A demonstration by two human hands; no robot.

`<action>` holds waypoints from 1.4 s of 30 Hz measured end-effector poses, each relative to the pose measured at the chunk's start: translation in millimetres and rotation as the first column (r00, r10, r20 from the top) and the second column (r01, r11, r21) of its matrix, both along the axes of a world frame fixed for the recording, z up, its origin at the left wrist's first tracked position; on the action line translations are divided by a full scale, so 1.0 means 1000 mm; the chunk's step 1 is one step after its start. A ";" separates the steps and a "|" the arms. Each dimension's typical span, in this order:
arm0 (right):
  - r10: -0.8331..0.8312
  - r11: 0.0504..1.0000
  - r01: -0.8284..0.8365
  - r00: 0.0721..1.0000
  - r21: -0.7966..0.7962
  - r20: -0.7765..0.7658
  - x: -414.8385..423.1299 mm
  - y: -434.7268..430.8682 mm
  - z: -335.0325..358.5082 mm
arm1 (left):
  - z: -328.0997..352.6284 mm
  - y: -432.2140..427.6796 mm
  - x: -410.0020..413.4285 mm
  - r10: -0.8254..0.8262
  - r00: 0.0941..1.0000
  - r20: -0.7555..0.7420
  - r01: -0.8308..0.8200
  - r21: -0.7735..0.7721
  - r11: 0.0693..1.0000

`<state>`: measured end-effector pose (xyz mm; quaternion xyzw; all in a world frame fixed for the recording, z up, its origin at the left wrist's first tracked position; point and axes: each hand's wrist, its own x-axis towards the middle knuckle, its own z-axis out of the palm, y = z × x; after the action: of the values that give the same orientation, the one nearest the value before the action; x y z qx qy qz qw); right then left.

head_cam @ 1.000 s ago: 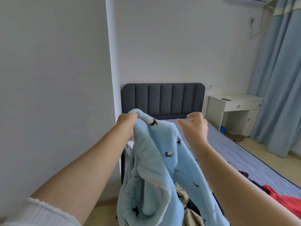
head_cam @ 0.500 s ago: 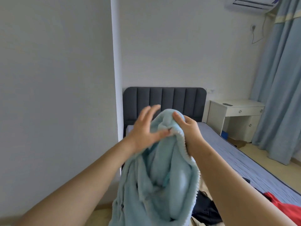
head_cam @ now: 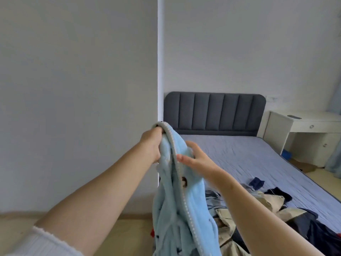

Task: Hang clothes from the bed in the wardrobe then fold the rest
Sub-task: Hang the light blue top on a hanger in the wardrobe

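Progress looks early, judged from how things lie. At the left there is only a plain pale wall (head_cam: 77,100), with no open wardrobe, rail or hanger in view, so nothing can be counted as hung. In the middle, a light blue fleece garment (head_cam: 177,204) with a beaded trim and small dark prints is held up in the air, just off the near left corner of the bed (head_cam: 239,156); it hangs bunched, neither on a hanger nor folded. To the right, a heap of clothes (head_cam: 262,207) in beige, navy and other dark cloth lies unsorted on the blue sheet, with a small dark piece apart from it, so most of the hanging and all of the folding seem left to do. As for the grip, the left hand (head_cam: 150,145) is closed on the top edge of the fleece, fingers curled over the trim at its highest point. The right hand (head_cam: 195,159), just beside and a little lower, also grips the fleece: its thumb lies along the front and its fingers wrap behind a fold, gathering the fabric.
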<state>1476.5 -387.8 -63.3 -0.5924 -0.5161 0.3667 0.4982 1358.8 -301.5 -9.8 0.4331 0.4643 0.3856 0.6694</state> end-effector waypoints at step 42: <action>0.396 0.871 -0.473 0.835 0.130 0.382 -0.634 0.166 0.003 | -0.022 -0.027 -0.652 0.694 0.697 0.183 -0.705 -0.009 0.710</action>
<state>842.0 -221.6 -60.3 -0.4548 -0.7536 0.3024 0.3657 706.7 -328.4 -31.7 0.2097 0.5221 0.6610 0.4965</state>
